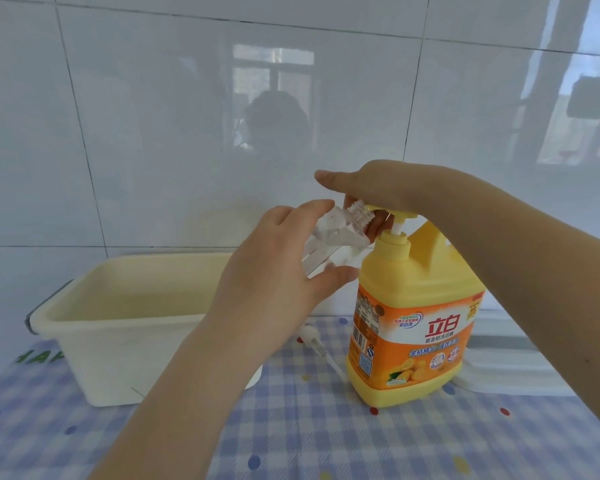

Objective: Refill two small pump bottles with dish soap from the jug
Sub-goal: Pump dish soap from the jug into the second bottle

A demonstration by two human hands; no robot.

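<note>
wall (pixel 153 116): glossy pale tile behind the work area, w/ window reflections. tablecloth (pixel 309 438): blue/white check w/ coloured dots, covers the surface in the foreground.

cream tub (pixel 94 344): rectangular, open top, sits on the cloth at left, against the wall. the left forearm crosses in front of its right end.

jug (pixel 413 327): yellow, orange label, stands upright on the cloth right of centre. moulded handle at its back. pump head (pixel 392 213) is yellow w/ a white stem, nozzle points left.

white lidded box (pixel 520 368): low, flat, just behind and right of the jug, partly hidden by the right forearm.

right hand (pixel 378 188): palm down on top of the pump head, fingers held fairly straight and pointing left, thumb tip shows below by the nozzle. cannot tell how hard it presses.

left hand (pixel 278 268): grips a small clear bottle (pixel 336 237), fingers wrapped over the top side, thumb underneath near the base. bottle is in the air, tilted, open threaded neck up and to the right, right at the jug's nozzle, under the right hand. no cap on it. liquid level inside: cannot tell, plastic too clear/blurred.

loose pump (pixel 317 341): small white head w/ a clear dip tube, lies on the cloth just left of the jug base, between jug and tub.
</note>
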